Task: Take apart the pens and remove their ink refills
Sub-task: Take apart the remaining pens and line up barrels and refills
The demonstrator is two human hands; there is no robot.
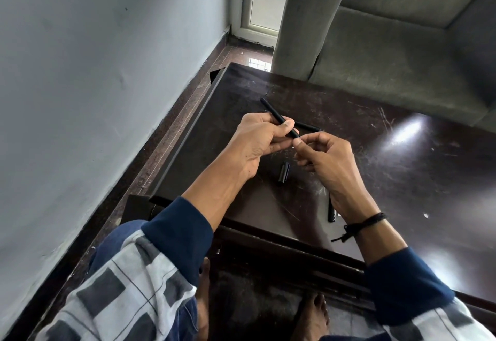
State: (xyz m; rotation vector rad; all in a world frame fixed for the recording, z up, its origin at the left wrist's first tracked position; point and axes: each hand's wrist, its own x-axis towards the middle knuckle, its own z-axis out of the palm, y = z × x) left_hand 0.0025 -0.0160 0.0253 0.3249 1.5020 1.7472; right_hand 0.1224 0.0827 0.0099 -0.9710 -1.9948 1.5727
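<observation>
My left hand grips a black pen barrel above the dark table, its far end pointing up and to the left. My right hand pinches at the barrel's near end with thumb and forefinger; what sits between those fingertips is too small to tell. A second black pen lies on the table just behind my hands. A short black pen cap lies below my hands. Another black pen piece lies by my right wrist, partly hidden.
The glossy, scratched table has a raised left edge near the grey wall. A grey sofa stands behind the table. My bare feet rest on the floor under the table's front edge.
</observation>
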